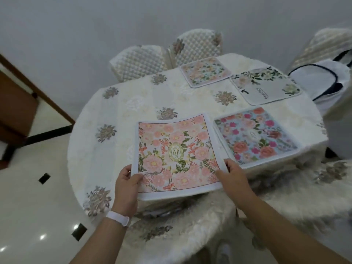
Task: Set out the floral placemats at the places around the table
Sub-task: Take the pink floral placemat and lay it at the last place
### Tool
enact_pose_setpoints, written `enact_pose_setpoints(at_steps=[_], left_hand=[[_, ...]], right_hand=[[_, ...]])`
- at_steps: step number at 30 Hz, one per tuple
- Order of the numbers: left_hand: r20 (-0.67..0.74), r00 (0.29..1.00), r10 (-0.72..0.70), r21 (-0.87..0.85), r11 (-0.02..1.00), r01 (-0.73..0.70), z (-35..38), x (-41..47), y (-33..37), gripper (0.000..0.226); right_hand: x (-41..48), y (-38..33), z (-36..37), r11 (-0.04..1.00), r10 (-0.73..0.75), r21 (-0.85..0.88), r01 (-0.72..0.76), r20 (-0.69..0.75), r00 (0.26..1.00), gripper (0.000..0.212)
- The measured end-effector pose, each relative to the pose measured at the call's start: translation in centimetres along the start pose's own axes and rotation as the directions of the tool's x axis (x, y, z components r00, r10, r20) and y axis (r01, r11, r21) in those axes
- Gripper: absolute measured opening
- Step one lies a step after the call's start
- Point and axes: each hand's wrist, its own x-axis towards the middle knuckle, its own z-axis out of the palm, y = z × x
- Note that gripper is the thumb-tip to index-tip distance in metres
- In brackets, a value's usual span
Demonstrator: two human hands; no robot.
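Both hands hold one mat. The left hand (127, 180) pinches the near left corner of the pink mat (176, 153), with the thumb on top and the fingers under it. The right hand (233, 175) grips the near right corner the same way. A white band (118, 218) sits on the left wrist.

The pink mat has big pink flowers and a small oval label in the middle. Its near edge is lifted a little off the table (114, 115). Its far edge curls up too, so it does not look flat yet. It is at the near side of the table, right in front of the person.

Just to the right lies a blue mat (257, 138) with bright pink and orange flowers. It lies flat, close beside the pink mat. Farther away on the right is a white mat (266, 84) with green leaves. Next to that, at the far side, is a pale mat (205, 72) with soft peach flowers.

So three mats look done, and the pink one is the fourth. I think it only needs to be laid down and made smooth. The left side of the table has no mat yet. Two chairs (137, 61) stand at the far side. A white bag (323, 80) sits at the far right.
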Motion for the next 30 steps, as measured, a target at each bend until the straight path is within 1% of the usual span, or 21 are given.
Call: enact_pose_setpoints(at_steps=[6, 8, 11, 15, 19, 22, 26, 30], left_hand=[[-0.186, 0.980, -0.066, -0.004, 0.998, 0.066, -3.9, -1.2, -1.3, 0.026], [-0.234, 0.969, -0.083, -0.021, 0.997, 0.080, -5.3, -1.1, -1.7, 0.027], [-0.245, 0.963, -0.112, -0.034, 0.994, 0.107, -6.9, 0.3, -2.5, 0.027], [-0.229, 0.963, -0.144, -0.005, 0.989, 0.147, -7.6, 3.5, -3.7, 0.028], [-0.156, 0.973, -0.168, 0.042, 0.983, 0.177, -6.8, 6.9, -4.6, 0.026], [-0.115, 0.971, -0.212, 0.081, 0.972, 0.222, -6.5, 9.1, -5.8, 0.026], [-0.044, 0.963, -0.267, 0.123, 0.955, 0.270, -6.3, 11.5, -7.6, 0.025], [-0.046, 0.954, -0.295, 0.170, 0.939, 0.298, -6.8, 12.2, -8.9, 0.024]], right_hand=[[2.4, -0.6, 4.4, 0.993, -0.031, -0.106, 0.057, 0.230, 0.973, 0.012], [2.9, -0.8, 6.1, 0.989, -0.037, -0.129, 0.076, 0.278, 0.960, 0.012], [3.7, -0.7, 8.3, 0.983, -0.032, -0.164, 0.086, 0.307, 0.951, 0.014], [5.2, -0.1, 10.1, 0.980, -0.018, -0.188, 0.070, 0.268, 0.963, 0.011], [7.2, 1.5, 12.0, 0.944, 0.020, -0.325, 0.053, 0.219, 0.975, 0.003], [8.1, 3.0, 13.3, 0.899, 0.037, -0.435, 0.045, 0.179, 0.983, 0.009], [9.3, 4.2, 14.0, 0.866, 0.047, -0.499, 0.022, 0.126, 0.991, 0.015], [10.0, 4.9, 14.2, 0.830, 0.074, -0.557, 0.016, 0.139, 0.988, 0.015]])
